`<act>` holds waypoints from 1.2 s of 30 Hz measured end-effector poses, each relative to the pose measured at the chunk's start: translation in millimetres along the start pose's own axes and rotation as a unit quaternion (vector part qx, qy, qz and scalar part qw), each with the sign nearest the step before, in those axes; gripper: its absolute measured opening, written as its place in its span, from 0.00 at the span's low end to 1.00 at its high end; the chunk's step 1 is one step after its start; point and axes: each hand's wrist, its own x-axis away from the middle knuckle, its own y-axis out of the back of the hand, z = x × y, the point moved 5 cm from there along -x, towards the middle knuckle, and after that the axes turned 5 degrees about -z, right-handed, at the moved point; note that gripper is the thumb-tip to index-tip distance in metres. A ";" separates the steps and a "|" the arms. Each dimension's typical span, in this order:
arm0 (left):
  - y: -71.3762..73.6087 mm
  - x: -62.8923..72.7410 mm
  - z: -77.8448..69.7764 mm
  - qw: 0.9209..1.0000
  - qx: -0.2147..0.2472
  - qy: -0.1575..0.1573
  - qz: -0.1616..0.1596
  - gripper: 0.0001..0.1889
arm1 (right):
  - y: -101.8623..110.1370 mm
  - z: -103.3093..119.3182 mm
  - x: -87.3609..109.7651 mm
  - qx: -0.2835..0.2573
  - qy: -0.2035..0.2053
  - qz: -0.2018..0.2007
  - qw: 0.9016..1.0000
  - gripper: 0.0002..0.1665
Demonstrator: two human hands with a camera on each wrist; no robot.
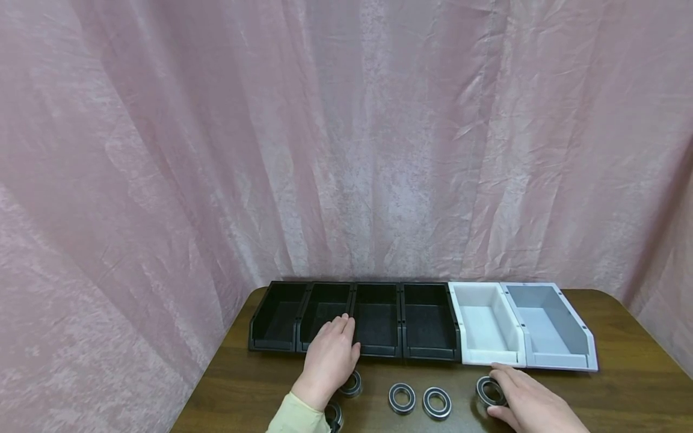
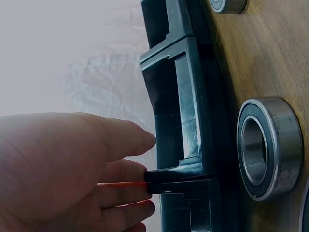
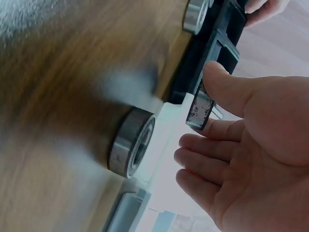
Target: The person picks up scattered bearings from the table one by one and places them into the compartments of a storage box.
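My left hand (image 1: 331, 355) reaches over the front of the black bins (image 1: 377, 350), fingers extended and thumb apart. In the left wrist view its fingertips lie by the dividing wall between two bins; contact is unclear, and nothing shows in the hand. My right hand (image 1: 533, 402) pinches a metal ball bearing (image 3: 200, 110) between thumb and index finger, in front of the white bin (image 1: 494, 356). The other fingers stay loosely extended. In the right wrist view another bearing (image 3: 131, 142) stands below that hand, close to the table. A bearing (image 1: 351, 383) lies beside the left wrist.
More bearings lie on the wooden table (image 1: 227, 385): one (image 1: 402, 398) and its neighbour (image 1: 437, 403) between the hands, another (image 1: 334, 415) partly behind the left sleeve. A grey bin (image 1: 563, 361) ends the row at right. A pink curtain (image 1: 346, 150) hangs behind.
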 end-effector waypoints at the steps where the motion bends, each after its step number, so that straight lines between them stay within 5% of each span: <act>1: 0.0 0.0 0.1 1.000 -0.001 0.000 0.000 0.27 | 1.8 -0.2 1.3 0.008 0.006 -0.011 1.000 0.37; 10: 0.0 0.7 0.3 1.000 -0.001 0.004 0.003 0.28 | 22.8 -1.8 15.0 0.056 0.056 -0.130 0.988 0.34; 36: 2.0 0.6 -1.4 1.000 0.001 0.004 0.007 0.28 | 76.4 -28.2 17.6 0.077 0.065 -0.229 0.968 0.36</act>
